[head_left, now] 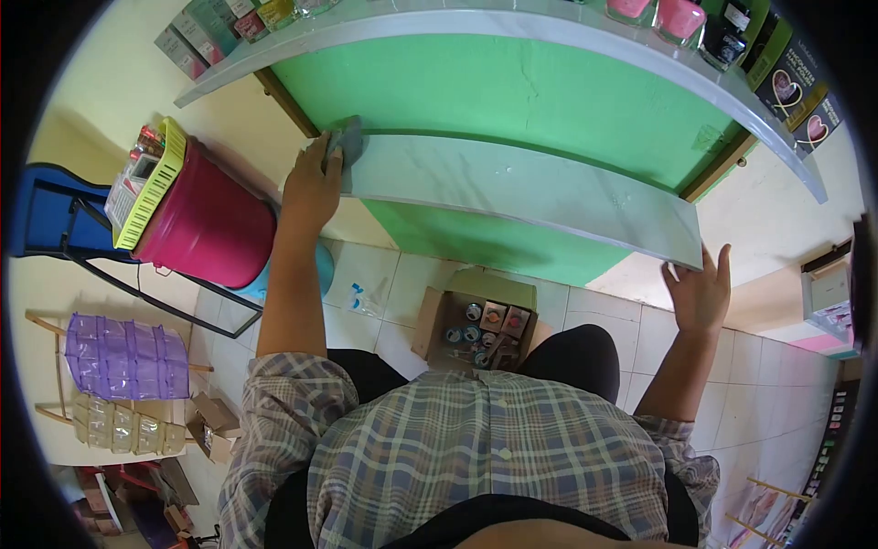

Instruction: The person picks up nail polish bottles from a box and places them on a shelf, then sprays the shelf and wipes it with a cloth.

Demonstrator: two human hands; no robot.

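Observation:
My left hand [312,188] is closed on a grey cloth [347,145], pressing it on the left end of a white marbled shelf [512,178]. A few small wet-looking drops show on the shelf top. My right hand [699,291] is at the shelf's right front corner, its fingers spread and touching the edge; some fingertips are partly hidden there. On the floor below, between my knees, is an open cardboard box [430,316] holding several small round jars and small boxes.
An upper shelf [512,27] carries nail polish bottles and boxes. At left stands a pink bucket [215,220] with a yellow basket [151,201] on top, near a blue folding chair [46,215]. Purple hanging packs [126,357] are lower left. A green wall panel [512,91] backs the shelf.

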